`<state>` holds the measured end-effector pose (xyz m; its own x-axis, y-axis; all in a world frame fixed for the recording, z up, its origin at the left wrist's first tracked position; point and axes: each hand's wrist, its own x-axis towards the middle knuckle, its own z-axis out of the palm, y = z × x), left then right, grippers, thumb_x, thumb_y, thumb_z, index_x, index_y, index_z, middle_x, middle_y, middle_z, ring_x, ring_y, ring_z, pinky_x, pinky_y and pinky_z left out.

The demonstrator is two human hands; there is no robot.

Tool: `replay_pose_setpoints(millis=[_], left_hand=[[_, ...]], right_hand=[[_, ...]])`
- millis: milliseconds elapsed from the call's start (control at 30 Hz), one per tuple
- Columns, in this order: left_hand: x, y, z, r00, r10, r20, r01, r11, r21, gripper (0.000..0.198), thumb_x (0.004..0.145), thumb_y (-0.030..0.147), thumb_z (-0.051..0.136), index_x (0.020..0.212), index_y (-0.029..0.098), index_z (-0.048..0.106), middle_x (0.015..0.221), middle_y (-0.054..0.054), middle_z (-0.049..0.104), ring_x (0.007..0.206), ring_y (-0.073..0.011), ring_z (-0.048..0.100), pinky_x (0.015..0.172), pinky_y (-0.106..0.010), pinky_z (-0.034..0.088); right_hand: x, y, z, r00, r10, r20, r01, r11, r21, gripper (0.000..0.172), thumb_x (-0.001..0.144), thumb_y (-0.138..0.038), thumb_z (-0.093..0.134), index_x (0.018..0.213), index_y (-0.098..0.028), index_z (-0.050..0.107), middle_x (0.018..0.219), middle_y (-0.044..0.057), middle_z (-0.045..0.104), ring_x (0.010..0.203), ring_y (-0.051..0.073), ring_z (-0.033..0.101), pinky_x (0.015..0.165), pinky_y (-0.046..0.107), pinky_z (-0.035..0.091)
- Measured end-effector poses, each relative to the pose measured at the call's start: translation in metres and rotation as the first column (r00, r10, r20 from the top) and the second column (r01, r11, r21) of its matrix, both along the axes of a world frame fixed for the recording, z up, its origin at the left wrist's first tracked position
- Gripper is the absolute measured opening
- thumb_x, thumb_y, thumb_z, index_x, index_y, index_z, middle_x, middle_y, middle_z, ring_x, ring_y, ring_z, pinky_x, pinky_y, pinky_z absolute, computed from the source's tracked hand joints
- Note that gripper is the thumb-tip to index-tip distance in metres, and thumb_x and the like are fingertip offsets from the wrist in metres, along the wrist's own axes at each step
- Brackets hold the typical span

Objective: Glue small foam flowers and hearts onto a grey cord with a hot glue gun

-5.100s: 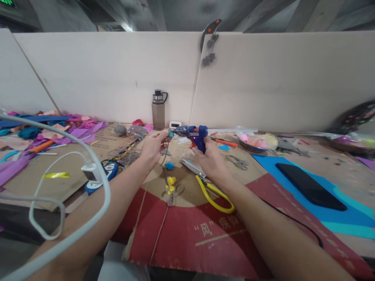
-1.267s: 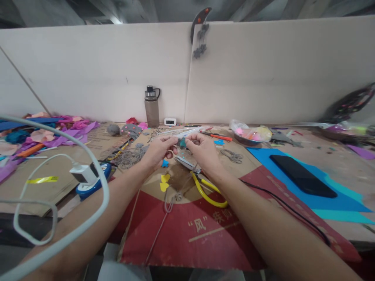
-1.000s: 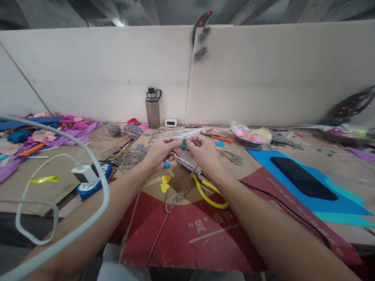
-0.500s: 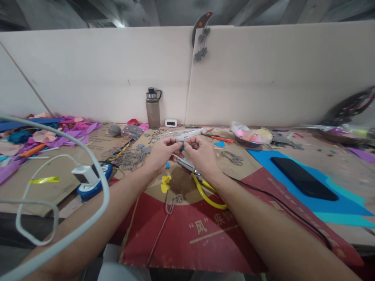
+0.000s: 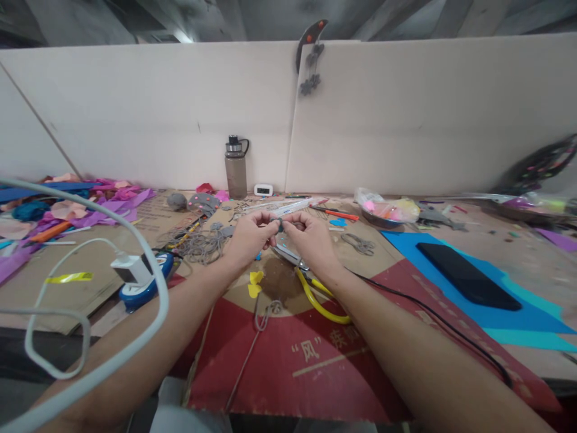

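Note:
My left hand (image 5: 253, 236) and my right hand (image 5: 310, 236) meet over the cardboard, thumbs and forefingers pinched together. Between the fingertips is a small dark teal piece (image 5: 280, 225); its kind is too small to make out. Below the right hand lie scissors or pliers with yellow handles (image 5: 318, 304) and metal jaws (image 5: 288, 254), partly hidden by the hand. Yellow cut pieces (image 5: 255, 284) and a loop of grey cord (image 5: 269, 313) rest on the cardboard (image 5: 252, 373) nearer to me. A tangle of grey cord (image 5: 202, 245) sits left of the left hand.
A white cable (image 5: 153, 264) arches across the left side by a blue power socket (image 5: 148, 291). A phone (image 5: 466, 273) lies on blue sheets (image 5: 406, 240) at right. Behind stand a bottle (image 5: 235, 171), a small clock (image 5: 263, 190) and a bowl (image 5: 383, 220) with bagged colourful bits.
Both hands stay in nearly the same place, fingertips still together on the small teal piece. Only slight finger movement shows.

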<state>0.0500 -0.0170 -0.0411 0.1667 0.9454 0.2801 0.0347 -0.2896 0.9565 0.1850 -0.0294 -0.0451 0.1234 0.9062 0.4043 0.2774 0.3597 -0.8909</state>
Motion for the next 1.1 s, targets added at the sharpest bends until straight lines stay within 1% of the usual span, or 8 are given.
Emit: replay_pose_setpoints(millis=[167, 300, 400, 533, 667, 867, 967, 1100], left_hand=[[-0.002, -0.002, 0.001, 0.999, -0.050, 0.005, 0.050, 0.999, 0.013, 0.019, 0.073, 0.031, 0.065, 0.083, 0.016, 0.058, 0.050, 0.002, 0.057, 0.041, -0.0086, 0.049, 0.043, -0.021, 0.039], [-0.004, 0.002, -0.003, 0.998, -0.038, 0.052, 0.037, 0.999, 0.021, 0.021, 0.073, 0.034, 0.066, 0.082, 0.016, 0.059, 0.050, 0.004, 0.055, 0.041, -0.0074, 0.046, 0.042, -0.020, 0.035], [-0.005, 0.006, -0.005, 0.997, -0.027, 0.065, 0.026, 1.000, 0.017, 0.020, 0.073, 0.033, 0.067, 0.081, 0.017, 0.059, 0.049, 0.005, 0.053, 0.040, -0.0066, 0.044, 0.041, -0.019, 0.033], [-0.007, 0.008, -0.005, 0.998, -0.013, 0.054, 0.012, 1.000, 0.024, 0.019, 0.072, 0.032, 0.067, 0.081, 0.017, 0.060, 0.049, 0.005, 0.053, 0.041, -0.0065, 0.044, 0.041, -0.019, 0.033], [-0.008, 0.009, -0.004, 0.998, -0.018, 0.052, 0.018, 1.000, 0.013, 0.018, 0.073, 0.031, 0.066, 0.080, 0.016, 0.059, 0.050, 0.005, 0.052, 0.041, -0.0063, 0.044, 0.041, -0.018, 0.033], [-0.008, 0.007, -0.005, 0.996, -0.082, 0.021, 0.082, 0.997, 0.004, 0.016, 0.073, 0.031, 0.066, 0.076, 0.016, 0.060, 0.052, 0.005, 0.053, 0.041, -0.0055, 0.044, 0.042, -0.018, 0.033], [-0.007, 0.008, -0.006, 0.990, -0.131, 0.051, 0.133, 0.991, -0.029, 0.017, 0.072, 0.031, 0.067, 0.076, 0.016, 0.060, 0.051, 0.005, 0.052, 0.040, -0.0053, 0.043, 0.041, -0.018, 0.032], [-0.006, 0.008, -0.005, 0.983, -0.156, 0.100, 0.163, 0.984, -0.070, 0.019, 0.070, 0.032, 0.069, 0.075, 0.016, 0.060, 0.049, 0.005, 0.053, 0.039, -0.0053, 0.044, 0.041, -0.018, 0.032]], right_hand=[[0.001, -0.001, 0.001, 1.000, -0.023, 0.010, 0.023, 0.999, 0.039, 0.015, 0.072, -0.031, 0.059, 0.073, -0.016, 0.063, 0.057, -0.004, 0.049, 0.054, 0.010, 0.039, 0.053, 0.025, 0.031], [0.003, 0.000, 0.001, 0.998, 0.068, -0.001, -0.068, 0.997, 0.032, 0.019, 0.073, -0.033, 0.058, 0.079, -0.016, 0.064, 0.060, -0.003, 0.052, 0.055, 0.011, 0.041, 0.055, 0.025, 0.033], [0.005, 0.003, 0.000, 0.992, 0.123, -0.033, -0.122, 0.992, 0.028, 0.022, 0.073, -0.033, 0.059, 0.085, -0.016, 0.063, 0.071, 0.000, 0.059, 0.062, 0.012, 0.047, 0.061, 0.026, 0.038], [0.010, 0.005, 0.000, 0.990, 0.105, -0.097, -0.103, 0.994, 0.021, 0.025, 0.077, -0.035, 0.055, 0.091, -0.016, 0.063, 0.084, 0.003, 0.062, 0.071, 0.013, 0.051, 0.068, 0.028, 0.040], [0.011, 0.004, 0.001, 0.987, 0.103, -0.123, -0.100, 0.994, 0.034, 0.023, 0.078, -0.036, 0.053, 0.088, -0.017, 0.063, 0.081, 0.001, 0.061, 0.072, 0.013, 0.050, 0.069, 0.027, 0.040], [0.008, 0.007, -0.002, 0.983, 0.164, -0.082, -0.163, 0.986, 0.018, 0.021, 0.073, -0.037, 0.060, 0.075, -0.017, 0.061, 0.073, 0.001, 0.060, 0.069, 0.014, 0.050, 0.069, 0.028, 0.039], [0.008, 0.007, -0.003, 0.972, 0.198, -0.127, -0.200, 0.980, -0.004, 0.020, 0.072, -0.037, 0.061, 0.070, -0.017, 0.059, 0.068, -0.001, 0.056, 0.065, 0.012, 0.047, 0.067, 0.028, 0.038], [0.007, 0.006, -0.003, 0.929, 0.266, -0.257, -0.284, 0.958, -0.034, 0.023, 0.069, -0.039, 0.061, 0.065, -0.018, 0.054, 0.063, -0.004, 0.049, 0.061, 0.010, 0.041, 0.063, 0.026, 0.034]])
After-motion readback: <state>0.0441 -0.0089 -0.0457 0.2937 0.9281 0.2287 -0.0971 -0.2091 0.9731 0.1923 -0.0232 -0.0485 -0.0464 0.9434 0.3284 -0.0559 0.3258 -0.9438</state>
